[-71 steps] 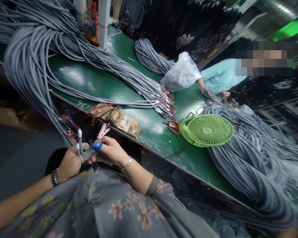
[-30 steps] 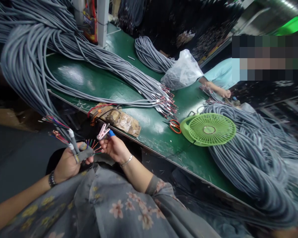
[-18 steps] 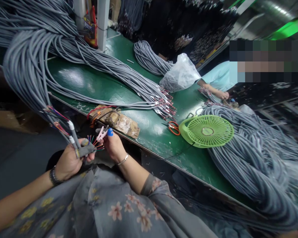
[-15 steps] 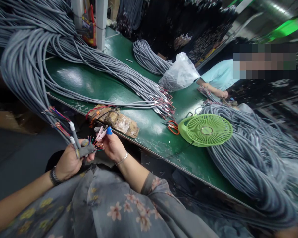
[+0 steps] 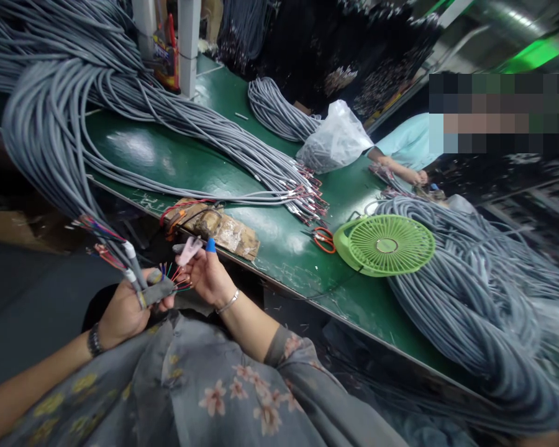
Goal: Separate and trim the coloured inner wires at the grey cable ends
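My left hand point(image 5: 127, 310) is closed around the end of a grey cable point(image 5: 140, 277), its thumb and a finger wrapped in grey covers. Thin coloured wires point(image 5: 173, 277) fan out past those fingertips toward my right hand point(image 5: 209, 276). That hand has a blue cover on its thumb, which stands up apart from the curled fingers. At its fingers is a pale pink clip point(image 5: 189, 250), which looks like a clothes peg, just above the wire ends. Other cable ends with white sleeves point(image 5: 129, 250) and bare coloured wires hang beside my left hand.
A green table point(image 5: 279, 239) carries bundles of grey cable point(image 5: 205, 133), a worn wooden block point(image 5: 233, 233), orange-handled scissors point(image 5: 325, 240), and a green fan point(image 5: 386, 245). Farther back are a clear plastic bag point(image 5: 333, 136) and a co-worker's arm point(image 5: 400, 171) at more cables.
My right hand has shifted slightly right and opened a little, its thumb farther from the pink clip. The clip has turned. My left hand still grips the cable, slightly lower left.
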Demonstrator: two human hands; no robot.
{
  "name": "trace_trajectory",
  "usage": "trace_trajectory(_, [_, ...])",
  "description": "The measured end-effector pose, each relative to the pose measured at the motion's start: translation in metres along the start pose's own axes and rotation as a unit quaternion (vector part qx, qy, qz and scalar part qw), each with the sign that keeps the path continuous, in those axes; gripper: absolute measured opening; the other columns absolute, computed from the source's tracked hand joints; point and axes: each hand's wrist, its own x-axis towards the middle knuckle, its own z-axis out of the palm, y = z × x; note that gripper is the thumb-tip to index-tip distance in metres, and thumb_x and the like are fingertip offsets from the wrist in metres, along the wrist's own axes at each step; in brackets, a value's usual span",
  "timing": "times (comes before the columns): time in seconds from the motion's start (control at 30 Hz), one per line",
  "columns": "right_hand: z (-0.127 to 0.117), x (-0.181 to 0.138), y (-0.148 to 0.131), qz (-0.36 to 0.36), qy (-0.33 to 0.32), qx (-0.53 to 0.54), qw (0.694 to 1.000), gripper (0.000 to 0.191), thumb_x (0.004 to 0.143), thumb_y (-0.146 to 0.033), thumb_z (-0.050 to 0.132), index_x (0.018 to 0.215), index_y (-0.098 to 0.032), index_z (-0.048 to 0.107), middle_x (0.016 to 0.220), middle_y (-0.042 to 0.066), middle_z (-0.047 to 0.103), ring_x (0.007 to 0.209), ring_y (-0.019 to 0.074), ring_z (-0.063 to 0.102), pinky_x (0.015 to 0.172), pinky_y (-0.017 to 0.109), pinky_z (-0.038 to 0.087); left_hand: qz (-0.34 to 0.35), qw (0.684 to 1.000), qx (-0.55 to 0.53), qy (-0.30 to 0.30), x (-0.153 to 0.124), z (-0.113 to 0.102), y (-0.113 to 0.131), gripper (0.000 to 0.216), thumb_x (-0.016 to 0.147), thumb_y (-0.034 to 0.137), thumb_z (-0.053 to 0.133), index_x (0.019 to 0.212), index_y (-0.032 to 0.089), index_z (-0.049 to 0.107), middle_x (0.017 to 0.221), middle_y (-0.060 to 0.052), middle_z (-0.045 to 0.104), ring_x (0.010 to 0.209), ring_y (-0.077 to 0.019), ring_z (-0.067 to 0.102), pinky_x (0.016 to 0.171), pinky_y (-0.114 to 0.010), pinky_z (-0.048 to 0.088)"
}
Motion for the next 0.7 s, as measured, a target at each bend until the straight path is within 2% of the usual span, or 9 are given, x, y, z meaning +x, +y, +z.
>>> trace_trajectory(0.17, [-0.001, 0.0, 0.003, -0.045, 0.01, -0.016, 0.999, 0.048, 0.09, -0.065, 0.078, 0.079, -0.02, 0.067, 0.072, 0.0, 0.065, 0.062, 0.0124, 0.054, 0.061, 0.024, 0.052, 0.008, 0.999, -0.014, 0.05, -0.007, 0.002, -0.002, 0.026, 0.053, 0.037, 0.091, 0.056, 0.022, 0.071, 0.049, -0.003, 0.068, 0.046, -0.0158, 0.057, 0.045, -0.027, 0.041])
trace_trajectory(0.27, [0.0, 0.001, 0.005, -0.067, 0.024, -0.023, 0.997, 0.046, 0.088, -0.064, 0.081, 0.079, -0.02, 0.068, 0.071, 0.001, 0.065, 0.063, 0.0133, 0.054, 0.061, 0.025, 0.053, 0.01, 0.997, -0.01, 0.07, -0.005, 0.003, -0.002, 0.024, 0.053, 0.035, 0.089, 0.056, 0.022, 0.069, 0.051, -0.002, 0.069, 0.048, -0.0167, 0.059, 0.046, -0.027, 0.044])
trace_trajectory(0.4, [0.001, 0.002, 0.003, -0.047, 0.019, 0.001, 0.999, 0.048, 0.089, -0.066, 0.079, 0.081, -0.019, 0.07, 0.075, 0.002, 0.068, 0.064, 0.0136, 0.055, 0.062, 0.025, 0.052, 0.008, 0.997, -0.011, 0.072, 0.0, 0.005, -0.003, 0.024, 0.051, 0.035, 0.088, 0.054, 0.022, 0.068, 0.05, -0.003, 0.069, 0.046, -0.016, 0.059, 0.044, -0.026, 0.044])
trace_trajectory(0.53, [0.003, 0.005, 0.0, -0.019, 0.027, 0.045, 0.998, 0.042, 0.088, -0.057, 0.085, 0.08, -0.019, 0.07, 0.075, 0.001, 0.067, 0.066, 0.0142, 0.055, 0.06, 0.025, 0.048, -0.009, 0.996, -0.015, 0.088, 0.002, 0.007, -0.003, 0.025, 0.045, 0.034, 0.089, 0.053, 0.022, 0.069, 0.048, -0.002, 0.069, 0.044, -0.0149, 0.058, 0.043, -0.024, 0.044])
trace_trajectory(0.7, [0.009, 0.006, 0.0, -0.028, 0.05, 0.085, 0.995, 0.037, 0.089, -0.047, 0.087, 0.076, -0.018, 0.07, 0.07, 0.001, 0.065, 0.064, 0.0134, 0.053, 0.064, 0.025, 0.048, -0.011, 0.995, -0.01, 0.101, 0.004, 0.012, 0.0, 0.021, 0.043, 0.032, 0.087, 0.05, 0.021, 0.069, 0.045, -0.001, 0.068, 0.041, -0.0122, 0.056, 0.042, -0.022, 0.042])
